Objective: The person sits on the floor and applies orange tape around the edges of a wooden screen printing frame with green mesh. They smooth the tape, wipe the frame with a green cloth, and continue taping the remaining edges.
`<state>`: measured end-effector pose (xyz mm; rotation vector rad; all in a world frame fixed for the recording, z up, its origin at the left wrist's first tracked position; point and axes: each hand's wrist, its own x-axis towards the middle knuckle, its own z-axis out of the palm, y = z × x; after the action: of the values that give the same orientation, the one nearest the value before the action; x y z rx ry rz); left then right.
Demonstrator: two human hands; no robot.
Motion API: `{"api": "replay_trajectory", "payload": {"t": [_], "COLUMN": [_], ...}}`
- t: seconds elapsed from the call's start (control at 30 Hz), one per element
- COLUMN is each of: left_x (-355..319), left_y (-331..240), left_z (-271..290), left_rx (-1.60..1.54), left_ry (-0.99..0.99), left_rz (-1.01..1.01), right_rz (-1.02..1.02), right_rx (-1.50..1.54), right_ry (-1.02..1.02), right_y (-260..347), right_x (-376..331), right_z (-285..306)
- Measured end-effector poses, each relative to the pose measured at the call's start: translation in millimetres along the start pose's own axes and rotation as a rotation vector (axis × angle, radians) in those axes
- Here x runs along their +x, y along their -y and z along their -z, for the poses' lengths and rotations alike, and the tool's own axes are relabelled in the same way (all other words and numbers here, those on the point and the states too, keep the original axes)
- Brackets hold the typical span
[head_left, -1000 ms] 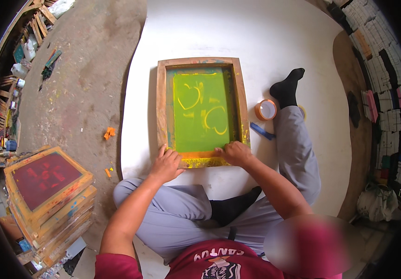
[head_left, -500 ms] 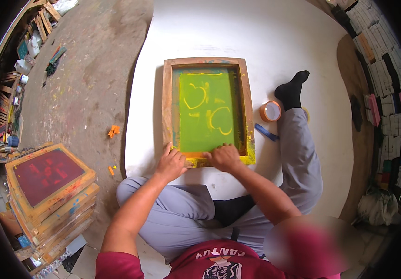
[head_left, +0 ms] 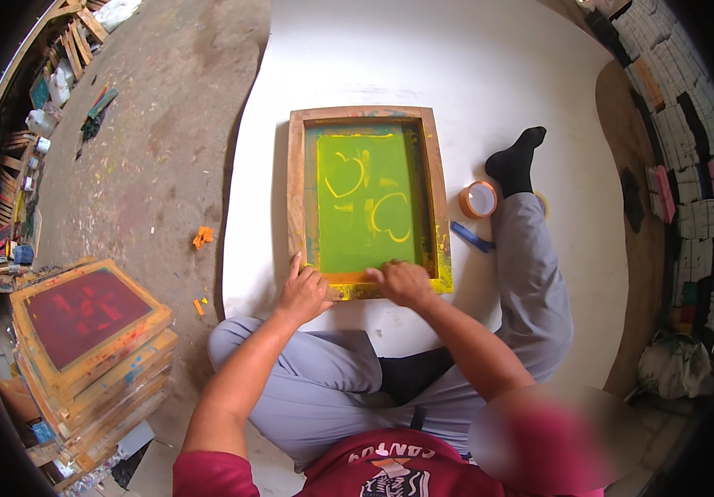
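Observation:
A wooden screen printing frame [head_left: 296, 190] lies on the white board in front of me. Its green mesh [head_left: 357, 240] carries two yellow heart outlines and faint yellow marks. Along the near inner edge runs a strip of orange tape [head_left: 342, 277]. My left hand [head_left: 303, 290] grips the near left corner, its index finger lying up along the side rail. Over the near rail, my right hand [head_left: 407, 282] is curled, with its thumb pressed sideways at the tape. What its bent fingers hold, if anything, is hidden.
An orange tape roll [head_left: 478, 200] and a dark blue tool [head_left: 473, 236] lie right of the frame, beside my outstretched leg [head_left: 531, 257]. Stacked frames [head_left: 92, 315] stand at the left. Orange scraps [head_left: 203, 238] litter the floor; bundled stacks [head_left: 676, 141] line the right wall.
My right hand has slid slightly to the right along the near edge. The left hand keeps its place on the corner, and the frame stays put apart from a small view shift.

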<state>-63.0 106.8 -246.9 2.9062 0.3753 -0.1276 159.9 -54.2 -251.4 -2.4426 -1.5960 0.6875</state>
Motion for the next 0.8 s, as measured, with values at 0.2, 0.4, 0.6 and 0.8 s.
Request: {"api": "replay_trajectory", "payload": {"t": [0.2,0.4,0.6,0.8], "left_x": [-0.8,0.6,0.7,-0.8], "left_y": [1.6,1.6,-1.3,3.0], "left_z": [-10.3,-6.0,-6.1,-17.4], "left_rx": [0.032,0.042,0.046,0.105], "left_ry": [-0.044,-0.007,-0.033,-0.102], "left_rz": [-0.018,-0.034,-0.005,-0.047], "right_rz": [-0.041,0.126,0.011,0.046], "right_rx": [-0.061,0.089,-0.107,-0.058], "right_ry": [0.122,-0.157,-0.101,-0.070], "right_y": [-24.1,7.4,-41.6,-2.1], "right_x": [-8.0,-8.6,-22.0,-15.6], "right_z": [21.5,-6.3,5.1,-3.7]}}
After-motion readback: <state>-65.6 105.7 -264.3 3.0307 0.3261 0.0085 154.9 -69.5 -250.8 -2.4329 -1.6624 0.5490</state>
